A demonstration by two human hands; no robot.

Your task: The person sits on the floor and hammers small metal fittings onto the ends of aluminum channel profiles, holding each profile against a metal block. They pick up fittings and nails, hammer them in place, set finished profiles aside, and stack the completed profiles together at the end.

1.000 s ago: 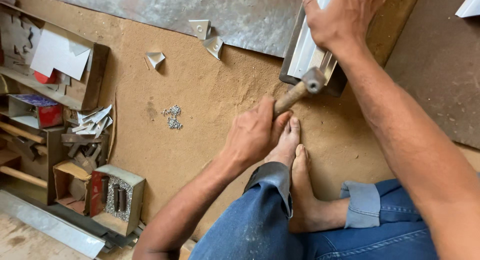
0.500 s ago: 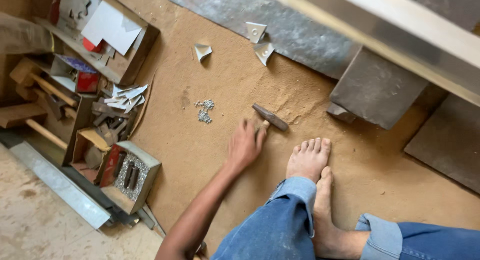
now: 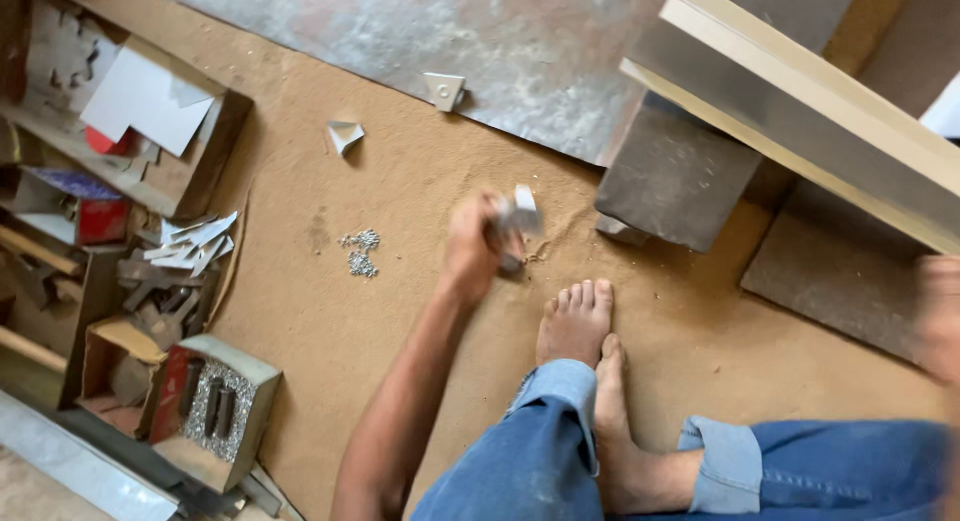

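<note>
Hammer, blurred by motion, was held in the left hand, whose fingers were closed around its handle just below the pale metal head; tool and hand hung above the brown board floor, between a small heap of silver rivets and a dark steel block. The person's bare feet rested on the board just below and to the right of the hammer, with rolled blue jeans beyond them. The right hand showed only as a blur at the right edge, and whether it gripped anything could not be told. A long aluminium section crossed the upper right corner above the block. Two folded metal corner pieces lay further up, near the edge of a grey metal sheet. At the left stood a wooden tray holding a white card, a pile of offcut brackets, and an open box with dark tools inside.
</note>
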